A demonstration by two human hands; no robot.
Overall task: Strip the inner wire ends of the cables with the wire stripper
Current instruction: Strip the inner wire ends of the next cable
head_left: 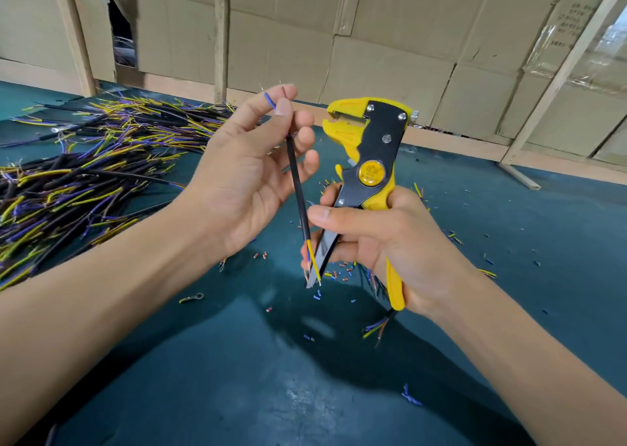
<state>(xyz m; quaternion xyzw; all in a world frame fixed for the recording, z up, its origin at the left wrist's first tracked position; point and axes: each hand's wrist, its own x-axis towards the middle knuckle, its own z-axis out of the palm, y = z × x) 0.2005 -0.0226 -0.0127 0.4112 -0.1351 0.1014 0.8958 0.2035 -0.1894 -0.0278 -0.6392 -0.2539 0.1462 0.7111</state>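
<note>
Between both hands: black cable (298, 187), standing almost straight up. Left hand (244, 174) pinches top wires. Right hand (383, 242) grips wire stripper (366, 150); open mouth just right of cable top.

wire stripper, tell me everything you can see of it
The wire stripper has a yellow plastic-looking body with black metal-looking side plates, silver rivets and a round yellow dial. It stands roughly upright above the green table, head up, its yellow toothed jaws slightly apart with nothing between them. The right hand grips its handles; one yellow handle end pokes out below the palm.
</note>
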